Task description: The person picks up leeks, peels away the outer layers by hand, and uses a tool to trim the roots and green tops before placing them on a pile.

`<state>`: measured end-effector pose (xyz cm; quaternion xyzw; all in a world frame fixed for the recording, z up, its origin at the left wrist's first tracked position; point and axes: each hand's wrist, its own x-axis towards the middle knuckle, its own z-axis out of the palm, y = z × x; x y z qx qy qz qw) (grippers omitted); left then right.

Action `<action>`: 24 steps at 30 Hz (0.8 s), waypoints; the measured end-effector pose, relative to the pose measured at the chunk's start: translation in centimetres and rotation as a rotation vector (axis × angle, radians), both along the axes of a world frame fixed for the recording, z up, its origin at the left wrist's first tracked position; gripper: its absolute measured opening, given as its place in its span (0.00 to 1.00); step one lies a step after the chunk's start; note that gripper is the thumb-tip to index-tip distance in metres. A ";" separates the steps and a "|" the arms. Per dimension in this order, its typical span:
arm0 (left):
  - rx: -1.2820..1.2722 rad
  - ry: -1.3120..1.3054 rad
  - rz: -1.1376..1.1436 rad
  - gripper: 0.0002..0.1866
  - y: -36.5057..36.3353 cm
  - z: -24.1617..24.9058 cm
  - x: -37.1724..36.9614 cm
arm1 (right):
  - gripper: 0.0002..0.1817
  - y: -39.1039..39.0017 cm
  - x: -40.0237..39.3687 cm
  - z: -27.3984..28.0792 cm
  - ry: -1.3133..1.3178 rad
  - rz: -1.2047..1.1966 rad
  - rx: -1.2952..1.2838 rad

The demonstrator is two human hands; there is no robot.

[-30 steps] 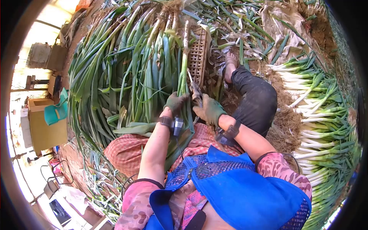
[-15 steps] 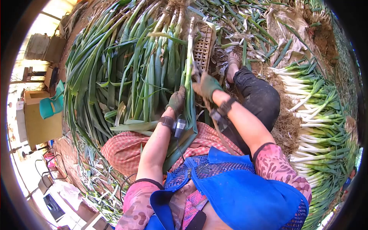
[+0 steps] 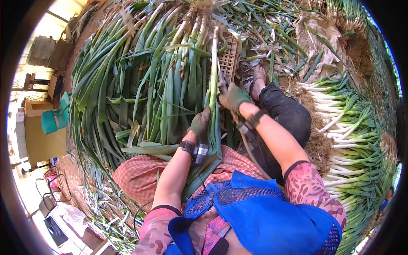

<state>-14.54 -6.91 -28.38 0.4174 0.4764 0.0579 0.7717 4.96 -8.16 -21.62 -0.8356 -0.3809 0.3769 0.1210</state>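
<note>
We are gripping a long, limp green onion (image 3: 212, 80) mid-stalk with our gloved left hand (image 3: 199, 124), its firmer white shank likely the safest hold, while our right hand (image 3: 233, 98) is closing around a small knife (image 3: 222, 80).

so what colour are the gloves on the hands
Dark green gloves on left hand and right hand, head view.

Everything sits right on the dirt ground (image 3: 357, 46). Big pile of uncut leeks (image 3: 140, 80) spread across the left and middle, a tan plastic crate (image 3: 230, 55) lying just beside it, loose trimmed leaves (image 3: 272, 25) scattered up top, a crumpled sack (image 3: 316, 36), and a neat row of cleaned leeks (image 3: 352, 131) on the right.
</note>
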 end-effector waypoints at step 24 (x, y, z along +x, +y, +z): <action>0.328 0.246 -0.168 0.30 -1.2 1.6 1.6 | 0.34 7.2 6.5 -2.4 -0.232 0.058 0.037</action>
